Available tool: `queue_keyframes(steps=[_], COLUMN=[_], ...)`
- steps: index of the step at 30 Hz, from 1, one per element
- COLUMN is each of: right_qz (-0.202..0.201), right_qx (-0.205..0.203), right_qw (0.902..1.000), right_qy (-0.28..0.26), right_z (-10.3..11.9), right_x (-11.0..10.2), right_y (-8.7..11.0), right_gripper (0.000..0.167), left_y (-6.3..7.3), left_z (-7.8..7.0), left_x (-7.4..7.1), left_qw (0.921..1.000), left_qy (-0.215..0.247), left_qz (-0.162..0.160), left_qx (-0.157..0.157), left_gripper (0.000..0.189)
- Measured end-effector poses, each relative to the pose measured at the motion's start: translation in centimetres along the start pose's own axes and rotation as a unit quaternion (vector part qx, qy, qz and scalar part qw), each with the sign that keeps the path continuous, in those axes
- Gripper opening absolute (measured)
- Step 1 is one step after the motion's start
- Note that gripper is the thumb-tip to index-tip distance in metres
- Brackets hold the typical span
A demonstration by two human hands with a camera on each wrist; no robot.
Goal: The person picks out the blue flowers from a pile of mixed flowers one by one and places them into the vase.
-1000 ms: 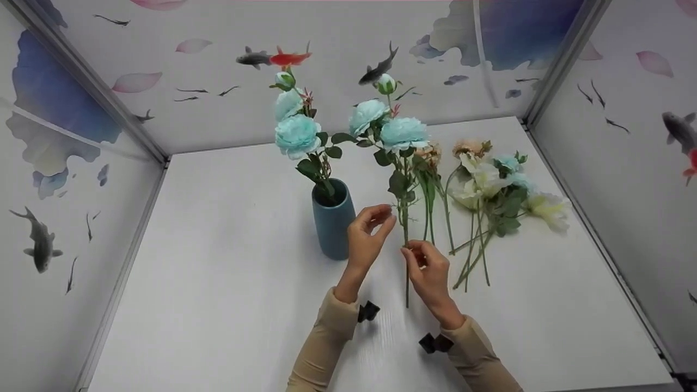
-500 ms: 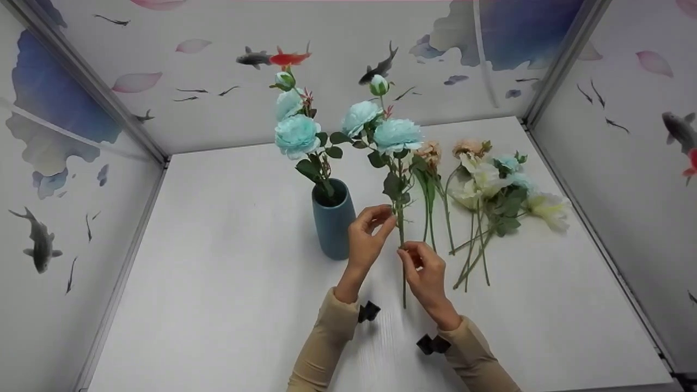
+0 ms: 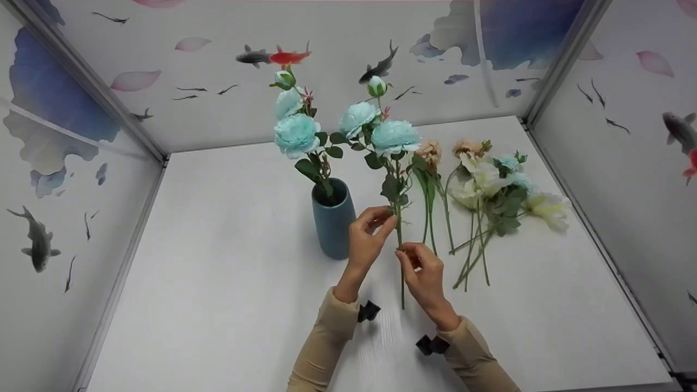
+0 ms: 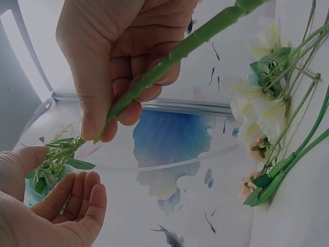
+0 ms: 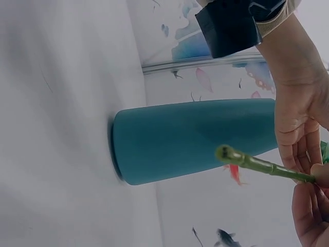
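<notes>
A stem of artificial light-blue roses (image 3: 396,136) stands upright over the table, right of the blue vase (image 3: 332,231). My right hand (image 3: 427,269) pinches its green stem between thumb and fingers. Above that grip my left hand (image 3: 366,237) is beside the stem. In the left wrist view, the left hand (image 4: 69,216) has thumb and loosely bent fingers apart around the small leaves, without a clear pinch. Another light-blue rose stem (image 3: 297,136) is in the vase. The right wrist view has the held stem's cut end (image 5: 224,153) in front of the vase.
Right of the hands, several artificial flowers lie on the white table (image 3: 218,305): cream lilies (image 3: 482,182), peach blooms (image 3: 470,148) and more light-blue blooms (image 3: 509,162). Printed walls (image 3: 337,27) enclose the table at the back and both sides.
The right hand and the rose stem have shifted slightly left, bringing the stem closer to the left hand. My left hand stays almost still.
</notes>
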State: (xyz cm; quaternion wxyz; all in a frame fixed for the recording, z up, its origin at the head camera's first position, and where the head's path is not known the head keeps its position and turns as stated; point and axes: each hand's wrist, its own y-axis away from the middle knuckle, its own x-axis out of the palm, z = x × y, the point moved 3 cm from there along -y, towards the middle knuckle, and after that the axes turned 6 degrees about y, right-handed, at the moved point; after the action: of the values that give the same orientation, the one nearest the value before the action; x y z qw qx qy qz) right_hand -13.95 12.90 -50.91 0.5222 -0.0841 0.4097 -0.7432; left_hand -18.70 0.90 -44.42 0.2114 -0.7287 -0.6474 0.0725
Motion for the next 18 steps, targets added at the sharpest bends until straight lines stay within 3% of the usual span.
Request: queue_keyframes(steps=[5, 11, 18], right_qz=[0.004, 0.004, -0.002], right_qx=[-0.004, -0.007, -0.014], right_qw=[1.0, 1.0, 0.9999], right_qy=[0.002, -0.002, -0.005], right_z=[-0.21, -0.19, -0.06], right_x=[-0.03, -0.02, 0.04], right_y=[0.09, 0.12, 0.01], right_gripper=[0.017, 0.019, 0.02], left_y=[0.01, 0.0, -0.1], left_z=[-0.12, -0.27, -0.25], left_x=[0.17, 0.25, 0.37], left_qw=[0.9995, 0.9987, 0.9983], left_qy=[0.025, 0.035, 0.045], left_qz=[0.009, -0.001, -0.011], left_qx=[-0.018, -0.035, -0.036], left_gripper=[0.017, 0.017, 0.015])
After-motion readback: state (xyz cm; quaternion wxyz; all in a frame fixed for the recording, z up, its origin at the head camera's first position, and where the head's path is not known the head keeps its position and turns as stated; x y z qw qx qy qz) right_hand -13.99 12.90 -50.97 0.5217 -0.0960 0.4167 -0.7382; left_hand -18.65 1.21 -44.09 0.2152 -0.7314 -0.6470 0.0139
